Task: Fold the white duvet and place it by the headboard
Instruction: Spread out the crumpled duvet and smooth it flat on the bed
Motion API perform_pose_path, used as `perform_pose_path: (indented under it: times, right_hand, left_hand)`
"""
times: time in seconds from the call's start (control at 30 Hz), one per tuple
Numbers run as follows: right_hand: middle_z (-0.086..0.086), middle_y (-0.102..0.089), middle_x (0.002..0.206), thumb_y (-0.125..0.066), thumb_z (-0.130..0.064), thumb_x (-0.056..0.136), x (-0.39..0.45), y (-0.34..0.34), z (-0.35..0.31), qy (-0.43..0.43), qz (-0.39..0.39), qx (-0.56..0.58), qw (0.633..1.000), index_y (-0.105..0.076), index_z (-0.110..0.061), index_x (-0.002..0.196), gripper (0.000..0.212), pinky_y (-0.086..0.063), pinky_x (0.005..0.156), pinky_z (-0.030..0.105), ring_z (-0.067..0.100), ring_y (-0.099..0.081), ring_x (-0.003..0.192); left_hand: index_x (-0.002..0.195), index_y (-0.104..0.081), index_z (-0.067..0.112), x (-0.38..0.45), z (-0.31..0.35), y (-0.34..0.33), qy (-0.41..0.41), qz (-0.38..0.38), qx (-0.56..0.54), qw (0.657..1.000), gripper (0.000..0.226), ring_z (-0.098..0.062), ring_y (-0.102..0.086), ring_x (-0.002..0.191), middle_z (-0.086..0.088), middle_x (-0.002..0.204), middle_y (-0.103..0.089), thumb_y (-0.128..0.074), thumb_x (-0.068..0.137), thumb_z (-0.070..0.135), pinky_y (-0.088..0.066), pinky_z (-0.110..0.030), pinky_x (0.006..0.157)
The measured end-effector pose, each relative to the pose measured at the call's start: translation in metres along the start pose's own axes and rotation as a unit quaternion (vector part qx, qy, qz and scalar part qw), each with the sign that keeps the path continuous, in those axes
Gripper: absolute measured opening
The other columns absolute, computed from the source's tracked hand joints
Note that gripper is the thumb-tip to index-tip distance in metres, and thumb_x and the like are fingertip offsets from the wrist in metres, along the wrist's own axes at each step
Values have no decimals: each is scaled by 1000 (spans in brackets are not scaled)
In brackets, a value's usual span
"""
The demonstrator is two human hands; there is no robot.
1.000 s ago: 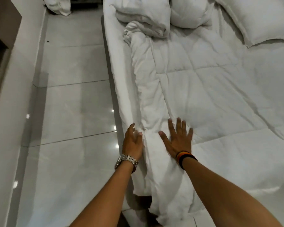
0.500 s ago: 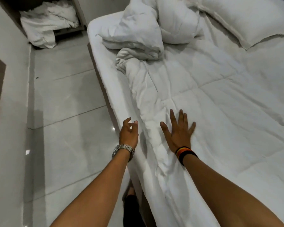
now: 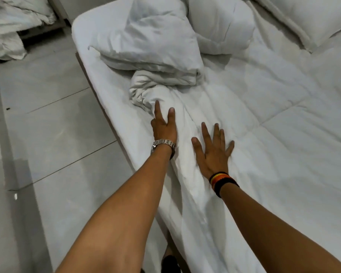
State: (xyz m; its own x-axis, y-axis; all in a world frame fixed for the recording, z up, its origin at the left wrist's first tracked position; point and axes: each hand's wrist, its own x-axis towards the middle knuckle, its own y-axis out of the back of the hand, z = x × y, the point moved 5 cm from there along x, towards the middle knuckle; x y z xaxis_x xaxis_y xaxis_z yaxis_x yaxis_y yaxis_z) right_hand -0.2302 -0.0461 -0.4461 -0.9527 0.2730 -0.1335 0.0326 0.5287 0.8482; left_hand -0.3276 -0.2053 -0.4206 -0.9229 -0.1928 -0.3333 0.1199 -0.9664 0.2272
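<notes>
The white quilted duvet (image 3: 264, 123) lies spread over the bed, its left edge bunched into a long rumpled ridge that ends in a twisted corner near the pillows. My left hand (image 3: 162, 125), with a metal watch on the wrist, rests against the ridge's left side, index finger and thumb stretched forward along the fabric. My right hand (image 3: 214, 148), with dark and orange bands at the wrist, presses flat on the duvet just right of the ridge, fingers spread. The headboard is out of view.
Two crumpled white pillows (image 3: 152, 38) lie at the bed's far left, a larger pillow (image 3: 313, 18) at top right. The mattress edge (image 3: 106, 95) runs along grey floor tiles (image 3: 53, 123). More white bedding (image 3: 10, 26) is heaped on the floor at top left.
Both hands have slid forward along the duvet's bunched left edge toward the pillows. My left hand went from loosely curled at the mattress edge to stretched out along the ridge.
</notes>
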Motion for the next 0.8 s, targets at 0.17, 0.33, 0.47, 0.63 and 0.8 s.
perform_pose_path:
  times: [0.17,0.33,0.47,0.63,0.8]
  right_hand:
    - [1,-1,177,-9,-80,97,2,5,-21,-17,40,28,999,-13,-48,165,75,15,125,57,19,3,163]
    - [4,-2,177,-4,-77,98,-21,-19,-18,-10,-4,-56,998,-21,-40,166,79,10,126,57,20,2,163]
    - [4,3,176,-2,-80,96,-9,-20,-31,-65,8,-68,996,-16,-42,166,81,16,125,56,20,9,162]
    - [2,8,176,-2,-83,92,20,-21,-56,-111,19,-49,992,-11,-45,166,83,15,125,59,20,13,161]
    - [1,6,177,-6,-80,96,27,-32,-78,-150,37,-25,988,-11,-47,165,77,16,125,57,17,13,161]
  left_hand:
    - [149,-53,36,10,7,31,-65,63,38,995,48,-22,-58,126,-9,137,-63,-56,104,18,-40,-19,97]
    - [147,-53,43,-7,-46,78,-34,65,96,993,47,-20,-67,101,-15,114,-65,-58,104,26,-47,-24,83]
    - [160,-27,43,10,-25,76,44,36,57,997,78,-15,-57,112,-2,139,-49,-70,95,41,-40,-25,95]
    - [164,-10,25,56,-21,80,274,66,-198,939,121,-28,-54,134,-7,158,-42,-90,75,47,-43,-35,104]
    - [150,-45,15,84,-2,82,257,-8,-213,943,94,-21,-65,114,1,140,-59,-93,72,36,-52,-33,98]
